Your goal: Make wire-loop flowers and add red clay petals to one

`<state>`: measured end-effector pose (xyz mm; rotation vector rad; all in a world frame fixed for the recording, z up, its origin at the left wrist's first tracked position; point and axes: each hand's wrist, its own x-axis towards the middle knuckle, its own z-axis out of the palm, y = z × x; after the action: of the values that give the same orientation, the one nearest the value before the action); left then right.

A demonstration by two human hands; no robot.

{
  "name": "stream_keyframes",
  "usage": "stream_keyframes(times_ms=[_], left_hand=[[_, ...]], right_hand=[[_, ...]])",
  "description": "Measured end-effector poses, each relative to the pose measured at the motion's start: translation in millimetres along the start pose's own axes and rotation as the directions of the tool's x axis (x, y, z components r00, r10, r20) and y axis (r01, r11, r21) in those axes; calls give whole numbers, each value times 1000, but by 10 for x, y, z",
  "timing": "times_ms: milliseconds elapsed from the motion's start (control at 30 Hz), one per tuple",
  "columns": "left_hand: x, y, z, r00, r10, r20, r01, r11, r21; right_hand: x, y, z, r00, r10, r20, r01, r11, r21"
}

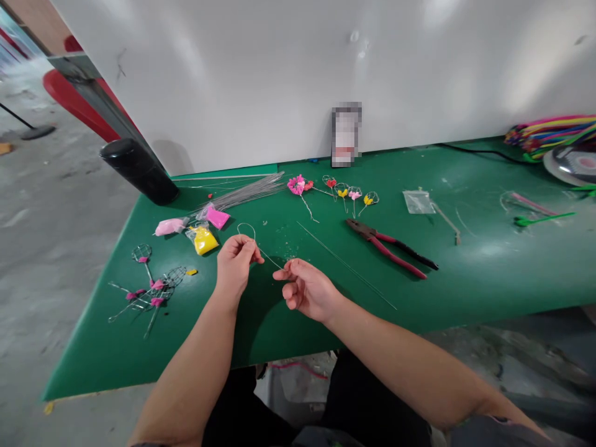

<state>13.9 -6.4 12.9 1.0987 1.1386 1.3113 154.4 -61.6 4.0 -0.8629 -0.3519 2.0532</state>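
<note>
Left hand [235, 264] is closed in a pinch on a thin wire [269, 254], bent into a narrow loop that sticks up above the fingers. The wire's free end runs across to the right hand [307, 290], which is narrow, thumb and index close together at the wire. Can't tell if it's gripping. Wire sits in the air over the green table [279, 329], unfilled so far.

Status: coloured wire flowers [333, 189] lie in a row at the far side, and more wire frames [151, 292] with pink parts lie left. Remaining stock: wire bundle [246, 194], still straight, plus pink bag [217, 217] and yellow bag [202, 240]. Loose straight wire [347, 264] and pliers [386, 248] lie right of the hands, untouched.
</note>
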Motion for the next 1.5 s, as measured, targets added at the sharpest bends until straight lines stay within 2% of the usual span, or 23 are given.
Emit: stream_keyframes(times_ms=[133, 400, 867, 1100, 1267, 1500], left_hand=[[-14, 8, 7, 999, -28, 16, 28, 1000, -3], [-26, -18, -4, 990, -19, 140, 16, 1000, 20], [-68, -18, 14, 963, -28, 267, -5, 993, 122], [-40, -41, -24, 974, 19, 227, -36, 997, 74], [-19, -61, -41, 972, 40, 230, -47, 998, 29], [-27, -49, -29, 971, 29, 236, -43, 998, 55]], right_hand=[[-6, 43, 1, 998, 51, 34, -53, 997, 56], [16, 94, -34, 973, 112, 200, -104, 993, -47], [82, 123, -86, 957, 210, 202, -190, 975, -116], [77, 183, -156, 952, 155, 263, -147, 988, -51], [50, 171, -138, 921, 238, 308, -233, 971, -54], [72, 184, -107, 942, 218, 255, -217, 976, -34]])
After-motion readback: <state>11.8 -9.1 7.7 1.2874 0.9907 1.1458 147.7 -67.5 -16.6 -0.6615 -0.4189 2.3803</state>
